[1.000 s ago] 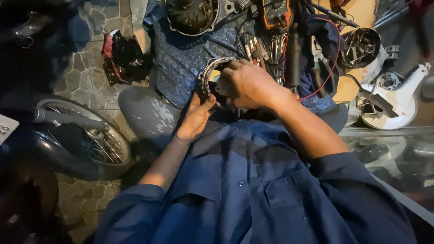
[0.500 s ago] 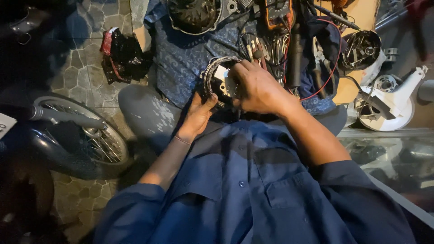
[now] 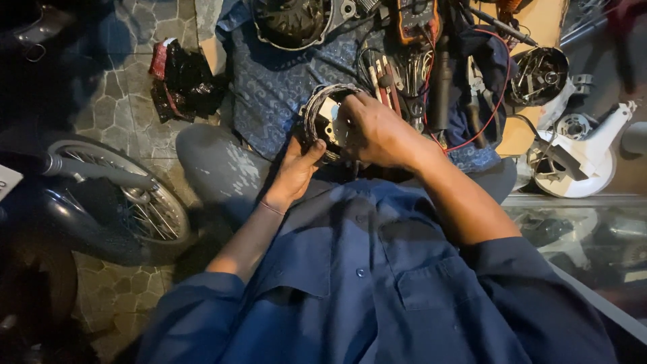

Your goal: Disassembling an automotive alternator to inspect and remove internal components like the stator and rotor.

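The left hand point(image 3: 296, 168) cups the round wire-wound coil point(image 3: 323, 118) from below to steady it; the right hand point(image 3: 377, 128) pinches its upper rim

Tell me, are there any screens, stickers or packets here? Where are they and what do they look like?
Handheld meter: top middle among the tools, orange casing around a dark face; its screen is too dim to make out.
White tag or plate corner: far left edge above the wheel, pale with dark marks.
Packets: none I can tell.
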